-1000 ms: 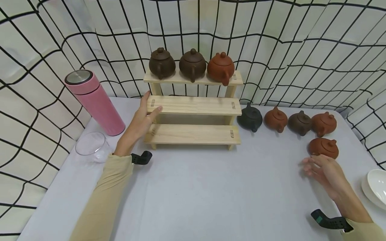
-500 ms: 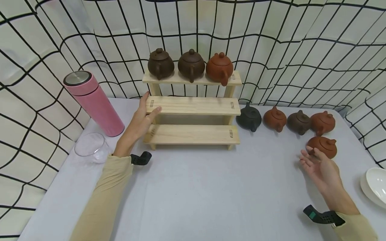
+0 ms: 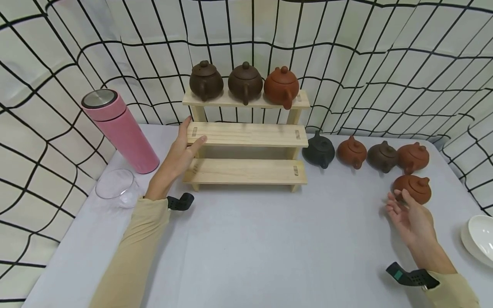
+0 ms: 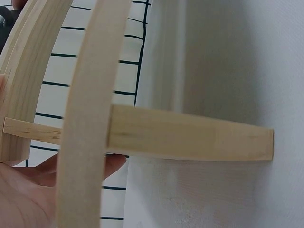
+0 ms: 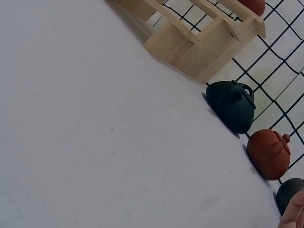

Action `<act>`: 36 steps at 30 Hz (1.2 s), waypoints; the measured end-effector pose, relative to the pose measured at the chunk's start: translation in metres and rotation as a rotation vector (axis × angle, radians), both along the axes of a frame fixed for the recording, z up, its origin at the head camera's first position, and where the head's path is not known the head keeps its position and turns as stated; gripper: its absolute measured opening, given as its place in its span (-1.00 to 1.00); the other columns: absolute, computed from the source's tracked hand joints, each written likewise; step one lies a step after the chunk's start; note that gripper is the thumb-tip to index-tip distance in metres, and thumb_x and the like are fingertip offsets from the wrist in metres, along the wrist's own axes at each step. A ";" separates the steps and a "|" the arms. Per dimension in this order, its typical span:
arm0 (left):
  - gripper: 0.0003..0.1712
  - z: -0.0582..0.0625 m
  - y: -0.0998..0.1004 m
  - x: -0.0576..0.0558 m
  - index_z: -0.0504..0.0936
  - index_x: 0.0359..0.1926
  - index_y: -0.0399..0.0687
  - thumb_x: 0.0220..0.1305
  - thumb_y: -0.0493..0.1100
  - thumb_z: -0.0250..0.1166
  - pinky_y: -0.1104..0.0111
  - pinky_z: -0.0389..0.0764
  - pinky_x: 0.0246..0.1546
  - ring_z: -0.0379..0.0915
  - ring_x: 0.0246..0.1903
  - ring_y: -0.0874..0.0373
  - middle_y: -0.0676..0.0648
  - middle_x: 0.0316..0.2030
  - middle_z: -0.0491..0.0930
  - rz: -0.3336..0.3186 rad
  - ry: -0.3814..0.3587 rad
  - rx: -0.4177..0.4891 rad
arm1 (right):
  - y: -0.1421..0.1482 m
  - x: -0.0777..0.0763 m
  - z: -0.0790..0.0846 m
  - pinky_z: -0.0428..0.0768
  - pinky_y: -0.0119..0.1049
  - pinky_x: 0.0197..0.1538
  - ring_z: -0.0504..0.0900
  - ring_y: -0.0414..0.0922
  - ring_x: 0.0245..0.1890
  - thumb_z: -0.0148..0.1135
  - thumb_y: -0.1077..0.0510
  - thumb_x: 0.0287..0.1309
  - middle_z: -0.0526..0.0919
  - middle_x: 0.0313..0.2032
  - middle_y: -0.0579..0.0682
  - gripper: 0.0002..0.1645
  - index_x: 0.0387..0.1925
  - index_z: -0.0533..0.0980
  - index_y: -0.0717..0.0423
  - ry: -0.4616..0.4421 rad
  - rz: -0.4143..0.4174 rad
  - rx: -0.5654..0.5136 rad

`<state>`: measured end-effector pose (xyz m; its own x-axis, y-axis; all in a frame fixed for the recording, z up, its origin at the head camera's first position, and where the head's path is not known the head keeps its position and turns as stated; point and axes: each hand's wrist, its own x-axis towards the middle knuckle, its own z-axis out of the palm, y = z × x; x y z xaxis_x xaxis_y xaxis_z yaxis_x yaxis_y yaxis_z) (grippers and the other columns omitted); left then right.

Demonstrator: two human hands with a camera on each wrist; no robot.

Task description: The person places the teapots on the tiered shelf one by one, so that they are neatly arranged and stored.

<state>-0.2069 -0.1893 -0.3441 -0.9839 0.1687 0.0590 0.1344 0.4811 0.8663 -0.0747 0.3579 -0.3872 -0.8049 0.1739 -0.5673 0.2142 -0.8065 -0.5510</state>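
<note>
Nearest, the right hand point(image 3: 414, 226) is relaxed and holds nothing, its fingers loosely bent above the white-covered table point(image 3: 269, 248). To its right sits a white bowl point(image 3: 479, 239), cut off at the head view's edge. Right at the fingertips is a squat orange-brown clay teapot point(image 3: 414, 188) (whether they touch it, I cannot tell).

Across on the left, a clear cup point(image 3: 119, 188) stands in front of a pink thermos point(image 3: 125, 132) with a silvery lid top. Beside them, the left hand point(image 3: 175, 158) grips the left end of the middle shelf of a three-tier wooden stand point(image 3: 246, 171), thumb on top.

Right of the stand, a row runs along the table: black teapot point(image 3: 319, 150), reddish teapot point(image 3: 352, 153), brown teapot point(image 3: 382, 156), russet teapot point(image 3: 413, 158).

Farther back, the top tier bears a dark-brown teapot point(image 3: 206, 82), a second dark teapot point(image 3: 245, 84) and a red-orange teapot point(image 3: 282, 86), with black wire grid point(image 3: 253, 44) behind.
</note>
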 end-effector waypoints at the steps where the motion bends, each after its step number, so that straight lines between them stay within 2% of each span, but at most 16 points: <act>1: 0.00 0.000 0.000 0.000 -0.44 0.68 0.03 0.62 0.15 0.02 -0.15 -0.17 0.56 -0.27 0.62 -0.18 -0.28 0.65 -0.18 0.000 0.002 -0.001 | -0.001 0.001 -0.001 0.60 -0.38 -0.03 0.57 -0.17 -0.13 0.19 0.01 0.48 0.62 -0.16 -0.02 -0.70 0.14 0.42 -0.09 0.014 -0.003 0.002; 5: 0.00 0.000 -0.001 -0.001 -0.44 0.69 0.04 0.62 0.15 0.03 -0.16 -0.17 0.56 -0.27 0.62 -0.19 -0.29 0.65 -0.17 -0.001 0.001 0.003 | -0.005 0.005 -0.002 0.59 -0.36 -0.04 0.55 -0.16 -0.13 0.14 0.05 0.53 0.57 -0.13 -0.03 -0.68 0.19 0.32 -0.15 0.070 -0.016 0.002; 8: 0.00 0.000 -0.002 -0.001 -0.43 0.69 0.03 0.61 0.15 0.03 -0.15 -0.17 0.56 -0.26 0.62 -0.19 -0.29 0.65 -0.17 -0.002 0.000 0.004 | -0.011 0.011 0.001 0.59 -0.35 -0.08 0.55 -0.15 -0.15 0.13 0.06 0.53 0.57 -0.13 -0.02 -0.75 0.13 0.39 -0.04 0.127 -0.007 0.025; 11: 0.00 0.001 -0.003 -0.001 -0.42 0.69 0.00 0.62 0.14 0.03 -0.14 -0.18 0.57 -0.27 0.62 -0.18 -0.28 0.65 -0.18 -0.002 0.006 0.003 | -0.021 0.017 0.007 0.59 -0.36 -0.12 0.56 -0.15 -0.17 0.15 0.06 0.53 0.57 -0.12 -0.03 -0.77 0.08 0.46 0.05 0.209 0.023 0.095; 14: -0.01 0.001 -0.003 -0.002 -0.41 0.68 -0.03 0.62 0.12 0.03 -0.12 -0.20 0.57 -0.28 0.62 -0.16 -0.28 0.65 -0.18 -0.003 0.015 0.001 | -0.037 0.022 0.016 0.59 -0.36 -0.17 0.56 -0.14 -0.25 0.16 0.05 0.53 0.61 -0.15 -0.01 -0.76 0.02 0.52 0.12 0.316 0.065 0.217; 17: -0.02 0.000 -0.003 -0.002 -0.41 0.68 -0.05 0.63 0.10 0.03 -0.11 -0.20 0.57 -0.29 0.62 -0.16 -0.28 0.65 -0.19 -0.003 0.018 0.002 | -0.057 0.024 0.024 0.56 -0.38 -0.23 0.55 -0.15 -0.35 0.12 0.05 0.56 0.64 -0.18 0.00 -0.75 -0.01 0.56 0.14 0.432 0.142 0.357; 19: -0.02 0.000 -0.003 -0.002 -0.40 0.68 -0.06 0.63 0.09 0.03 -0.11 -0.21 0.57 -0.30 0.62 -0.16 -0.28 0.65 -0.20 -0.003 0.019 0.004 | -0.072 0.025 0.030 0.52 -0.38 -0.29 0.52 -0.17 -0.41 0.09 0.04 0.58 0.65 -0.19 -0.02 -0.75 -0.02 0.57 0.13 0.472 0.200 0.460; 24: -0.01 -0.001 -0.004 -0.001 -0.41 0.69 -0.03 0.62 0.12 0.03 -0.13 -0.20 0.57 -0.30 0.63 -0.15 -0.27 0.65 -0.20 0.000 0.012 0.007 | -0.115 0.028 0.047 0.42 -0.36 -0.43 0.48 -0.20 -0.47 0.03 0.03 0.62 0.63 -0.19 -0.05 -0.74 -0.02 0.58 0.07 0.489 0.352 0.648; 30: -0.01 -0.002 -0.004 -0.001 -0.41 0.69 0.00 0.62 0.13 0.03 -0.14 -0.19 0.56 -0.29 0.62 -0.16 -0.28 0.65 -0.19 -0.001 0.009 0.006 | -0.168 0.023 0.070 0.24 -0.23 -0.50 0.41 -0.21 -0.55 -0.02 0.01 0.65 0.56 -0.28 -0.04 -0.68 -0.08 0.54 0.16 0.543 0.525 0.694; 36: -0.02 -0.003 -0.002 -0.002 -0.37 0.69 -0.05 0.61 0.10 0.05 -0.12 -0.19 0.57 -0.28 0.62 -0.15 -0.28 0.65 -0.17 0.004 0.029 0.005 | -0.214 0.007 0.087 0.33 -0.38 -0.50 0.35 -0.21 -0.60 -0.05 -0.03 0.67 0.50 -0.38 -0.02 -0.61 -0.17 0.45 0.22 0.574 0.701 0.705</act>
<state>-0.2089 -0.1917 -0.3471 -0.9825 0.1639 0.0882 0.1572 0.4770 0.8647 -0.0676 0.1434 -0.2997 -0.9587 -0.2818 -0.0398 0.0653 -0.0820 -0.9945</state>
